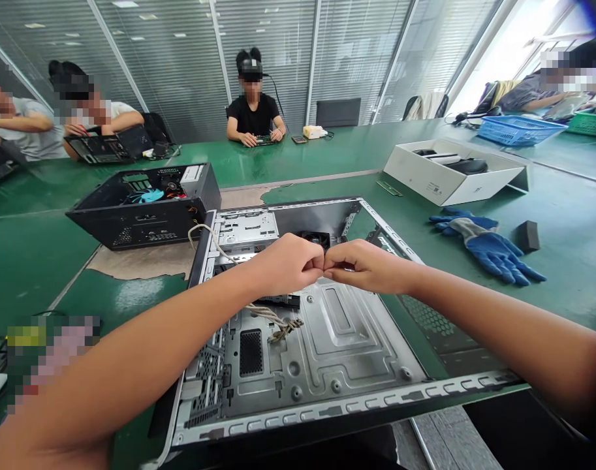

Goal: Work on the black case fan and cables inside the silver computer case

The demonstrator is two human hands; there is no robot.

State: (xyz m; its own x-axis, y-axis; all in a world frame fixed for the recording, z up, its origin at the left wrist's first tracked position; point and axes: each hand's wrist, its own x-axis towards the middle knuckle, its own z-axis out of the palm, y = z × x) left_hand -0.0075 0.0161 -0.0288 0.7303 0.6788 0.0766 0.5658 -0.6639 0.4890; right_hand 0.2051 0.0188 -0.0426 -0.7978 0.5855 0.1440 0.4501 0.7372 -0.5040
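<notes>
Silver computer case (346, 346) lies beneath curled, touching hands (288, 264) (369, 266); whether gripping, I cannot tell.

The computer case (351, 346) is silver-grey inside, with black mesh (251, 352) at its eight o'clock. From it, a turquoise fan (149, 196) shows at ten, blue-and-grey gloves (496, 254) between two and three; the table (28, 248) is green (with beige-brown patches (136, 262)).

A long green table (344, 151) stretches across the room. Beyond it, a far glass wall (315, 59) has slatted blinds (361, 52); a dark chair (338, 112) stands before it. Daylight brightens windows (496, 55) far right.
</notes>
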